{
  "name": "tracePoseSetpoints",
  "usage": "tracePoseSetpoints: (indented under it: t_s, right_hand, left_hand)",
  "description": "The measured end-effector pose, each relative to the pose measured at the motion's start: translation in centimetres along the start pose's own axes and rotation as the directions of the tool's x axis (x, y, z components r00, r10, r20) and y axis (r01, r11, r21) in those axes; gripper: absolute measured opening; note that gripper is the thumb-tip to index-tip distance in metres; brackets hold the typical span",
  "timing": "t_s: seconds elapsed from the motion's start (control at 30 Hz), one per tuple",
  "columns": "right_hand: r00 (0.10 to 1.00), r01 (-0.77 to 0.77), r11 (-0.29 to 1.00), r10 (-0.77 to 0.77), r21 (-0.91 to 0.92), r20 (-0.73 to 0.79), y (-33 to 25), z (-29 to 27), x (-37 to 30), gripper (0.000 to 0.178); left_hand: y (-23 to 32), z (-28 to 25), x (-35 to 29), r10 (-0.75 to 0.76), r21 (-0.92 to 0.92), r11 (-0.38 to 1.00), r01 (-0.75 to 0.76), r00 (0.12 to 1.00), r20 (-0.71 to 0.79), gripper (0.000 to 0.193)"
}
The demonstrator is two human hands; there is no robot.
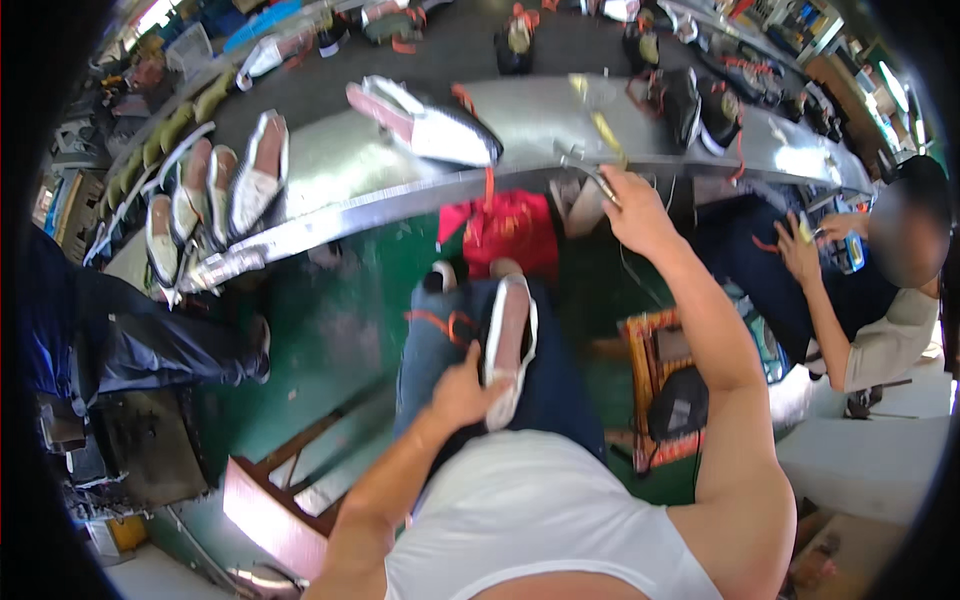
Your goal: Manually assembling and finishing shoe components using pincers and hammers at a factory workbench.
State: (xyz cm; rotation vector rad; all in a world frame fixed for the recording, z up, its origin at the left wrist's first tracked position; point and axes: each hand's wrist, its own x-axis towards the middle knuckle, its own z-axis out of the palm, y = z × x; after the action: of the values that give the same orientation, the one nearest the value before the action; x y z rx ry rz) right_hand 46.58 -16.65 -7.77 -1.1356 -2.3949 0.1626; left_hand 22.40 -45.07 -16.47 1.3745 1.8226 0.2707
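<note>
My left hand (pixel 462 396) grips the heel part of a shoe upper (pixel 511 318) that lies on my lap. It has a pinkish inner bottom and a white rim, its toe points away from me, and an orange lace (pixel 440 322) trails over my left thigh. My right hand (pixel 640 212) is closed around a thin metal tool (pixel 607 186) at the front edge of the metal bench (pixel 340 205). The tool's kind is too small to make out. On the bench, left of that hand, lies a white and black shoe upper (pixel 440 130) with an orange lace hanging over the edge.
Several shoe uppers (pixel 262 180) lie at the bench's left end, and more rest along the dark belt (pixel 450 50) behind. A red bag (pixel 510 235) is under the bench. To my right sits a co-worker (pixel 890 320); a patterned seat (pixel 650 350) stands between us.
</note>
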Motion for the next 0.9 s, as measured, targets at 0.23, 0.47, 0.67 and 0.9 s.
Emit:
tracePoseSetpoints:
  t_s: [0.23, 0.47, 0.67, 0.9]
  right_hand:
    - [0.637, -0.768, 0.332, 0.308, 0.548, 0.707, -4.3, 3.4, -13.3, 0.029]
    - [0.654, -0.743, 0.434, 0.310, 0.509, 0.690, -10.8, 3.9, -16.7, 0.039]
    - [0.901, -0.433, 0.715, 0.319, 0.549, 0.294, -12.9, 6.4, -12.3, 0.056]
    - [0.889, -0.407, 0.603, 0.089, 0.686, 0.449, -12.9, 4.8, -9.9, 0.043]
  left_hand:
    - [-0.3, -2.8, 11.2, 0.238, 0.057, 0.970, -0.235, 0.885, -0.401, 0.056]
    - [-0.5, -3.0, 15.1, 0.227, -0.763, 0.646, 0.005, 0.953, 0.199, 0.057]
    - [2.8, -8.5, 9.3, 0.515, -0.569, 0.752, -0.333, 0.836, 0.190, 0.091]
    - [2.5, -12.3, 5.2, 0.475, -0.694, 0.699, -0.171, 0.837, 0.272, 0.091]
